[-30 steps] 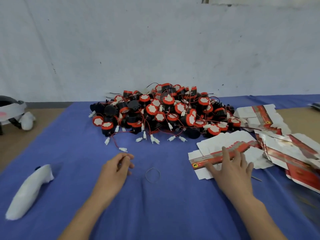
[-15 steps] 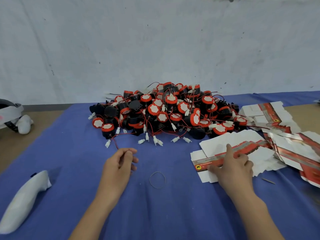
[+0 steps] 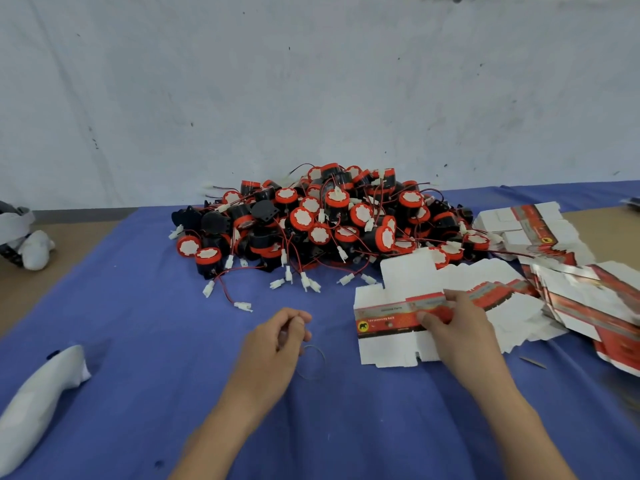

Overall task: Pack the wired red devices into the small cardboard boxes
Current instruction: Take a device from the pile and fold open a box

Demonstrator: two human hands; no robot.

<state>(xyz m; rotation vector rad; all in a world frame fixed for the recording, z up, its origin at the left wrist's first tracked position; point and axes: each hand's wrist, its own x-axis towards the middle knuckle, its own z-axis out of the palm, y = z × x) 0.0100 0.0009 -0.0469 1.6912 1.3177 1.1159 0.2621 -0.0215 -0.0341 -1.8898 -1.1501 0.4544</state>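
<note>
A heap of red-and-black wired devices (image 3: 329,220) with white connectors lies at the back of the blue cloth. To its right spreads a stack of flat, unfolded red-and-white cardboard boxes (image 3: 502,292). My right hand (image 3: 457,327) pinches the top flat box (image 3: 388,320) by its red band, thumb on top, at the stack's near left end. My left hand (image 3: 273,344) rests on the cloth with fingers loosely curled and holds nothing. A thin rubber band (image 3: 311,362) lies just right of it.
More flat boxes (image 3: 540,230) lie at the far right. A white cloth-wrapped object (image 3: 38,400) lies at the near left. Another white and black item (image 3: 24,244) sits at the far left on the brown floor. A pale wall stands behind.
My right hand went from flat on the box stack to pinching the top flat box, which has slid toward me. My left hand barely moved.
</note>
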